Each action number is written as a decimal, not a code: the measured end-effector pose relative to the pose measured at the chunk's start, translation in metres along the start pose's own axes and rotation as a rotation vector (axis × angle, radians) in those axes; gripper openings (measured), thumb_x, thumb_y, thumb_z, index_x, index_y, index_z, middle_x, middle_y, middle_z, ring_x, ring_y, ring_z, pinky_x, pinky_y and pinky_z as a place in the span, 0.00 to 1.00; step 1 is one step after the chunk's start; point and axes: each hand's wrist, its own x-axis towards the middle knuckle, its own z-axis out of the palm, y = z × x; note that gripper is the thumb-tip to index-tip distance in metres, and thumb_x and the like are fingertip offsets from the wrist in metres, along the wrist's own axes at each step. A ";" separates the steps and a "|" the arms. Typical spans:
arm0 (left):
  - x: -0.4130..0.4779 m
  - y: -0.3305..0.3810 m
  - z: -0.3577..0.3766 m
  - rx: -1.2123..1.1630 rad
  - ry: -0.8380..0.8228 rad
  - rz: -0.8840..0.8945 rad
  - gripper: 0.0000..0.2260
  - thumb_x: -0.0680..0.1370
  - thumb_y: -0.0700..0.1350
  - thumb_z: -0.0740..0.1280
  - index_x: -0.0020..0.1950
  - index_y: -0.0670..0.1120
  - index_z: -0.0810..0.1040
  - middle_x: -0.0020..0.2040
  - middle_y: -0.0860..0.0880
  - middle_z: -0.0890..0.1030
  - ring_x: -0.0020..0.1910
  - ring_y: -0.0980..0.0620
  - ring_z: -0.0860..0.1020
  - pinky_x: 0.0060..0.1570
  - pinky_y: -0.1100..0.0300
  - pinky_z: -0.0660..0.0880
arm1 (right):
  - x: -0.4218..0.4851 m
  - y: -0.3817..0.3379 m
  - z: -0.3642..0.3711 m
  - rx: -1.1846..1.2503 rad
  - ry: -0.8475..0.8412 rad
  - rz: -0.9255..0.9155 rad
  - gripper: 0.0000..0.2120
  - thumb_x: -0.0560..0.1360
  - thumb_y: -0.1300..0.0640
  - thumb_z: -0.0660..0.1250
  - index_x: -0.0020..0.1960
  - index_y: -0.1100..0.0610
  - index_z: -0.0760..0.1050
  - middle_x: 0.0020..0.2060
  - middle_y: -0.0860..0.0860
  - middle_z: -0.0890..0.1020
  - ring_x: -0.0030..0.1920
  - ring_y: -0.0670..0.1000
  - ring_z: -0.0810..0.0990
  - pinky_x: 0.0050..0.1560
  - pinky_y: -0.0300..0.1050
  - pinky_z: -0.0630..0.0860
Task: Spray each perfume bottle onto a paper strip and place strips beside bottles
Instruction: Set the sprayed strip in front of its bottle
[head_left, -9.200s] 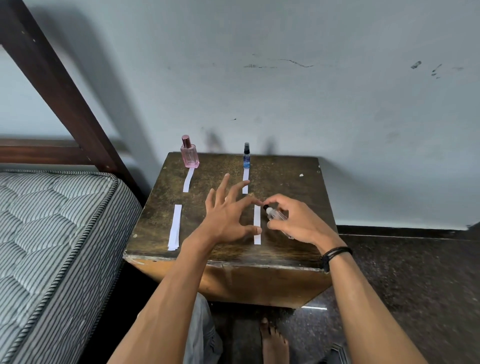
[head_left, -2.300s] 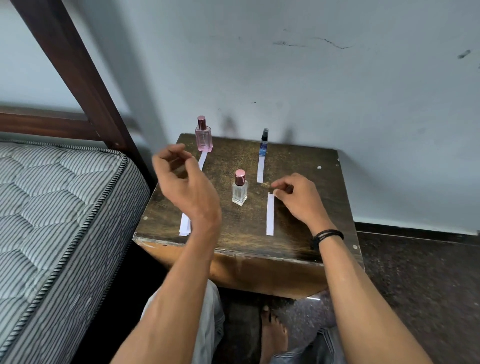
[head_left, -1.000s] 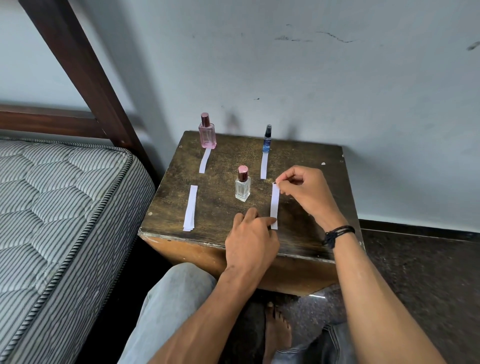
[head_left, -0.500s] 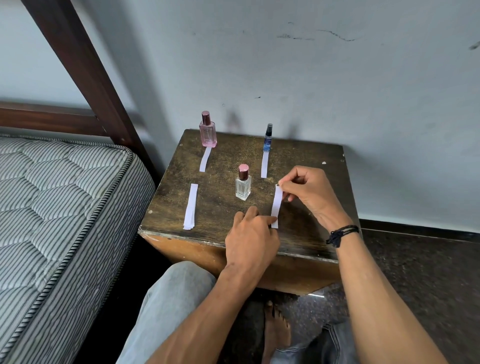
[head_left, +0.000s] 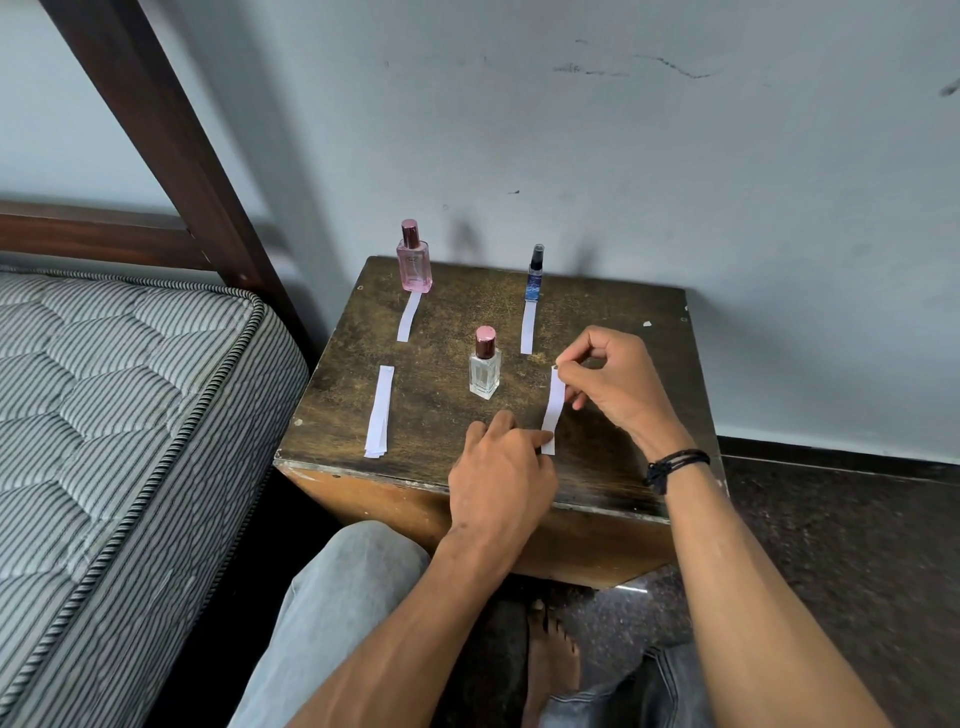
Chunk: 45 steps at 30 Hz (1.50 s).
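Seemingly, your left hand (head_left: 501, 470) touches the paper strip (head_left: 555, 402) near the table's (head_left: 441, 332) front edge, knuckles hiding its grip; your right hand (head_left: 610, 387) pinches the strip's far end.

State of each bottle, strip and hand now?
pink bottle: upright, capped
blue bottle: upright
clear bottle: upright, capped
pink bottle's strip: flat
blue bottle's strip: flat
spare strips: flat, untouched
right strip: held at both ends
left hand: holds near end
right hand: pinches far end
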 end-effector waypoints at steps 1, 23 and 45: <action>0.000 0.000 0.000 0.001 0.001 0.002 0.17 0.79 0.45 0.62 0.67 0.54 0.80 0.57 0.53 0.75 0.62 0.49 0.70 0.56 0.49 0.78 | 0.000 0.000 0.001 -0.019 -0.010 0.003 0.03 0.73 0.69 0.72 0.43 0.64 0.79 0.39 0.56 0.84 0.31 0.54 0.84 0.29 0.44 0.80; 0.001 0.002 -0.003 0.025 -0.007 -0.018 0.16 0.80 0.46 0.61 0.65 0.55 0.81 0.57 0.52 0.75 0.62 0.48 0.70 0.55 0.49 0.77 | 0.002 0.002 0.002 -0.134 -0.082 0.018 0.04 0.78 0.63 0.69 0.45 0.60 0.77 0.46 0.49 0.82 0.28 0.52 0.83 0.34 0.50 0.79; 0.002 0.001 -0.002 0.026 -0.014 -0.016 0.16 0.80 0.46 0.61 0.65 0.55 0.81 0.56 0.52 0.75 0.62 0.48 0.70 0.54 0.48 0.78 | 0.001 0.003 0.005 -0.181 -0.120 0.006 0.04 0.78 0.62 0.69 0.45 0.55 0.78 0.47 0.48 0.83 0.23 0.50 0.77 0.28 0.41 0.74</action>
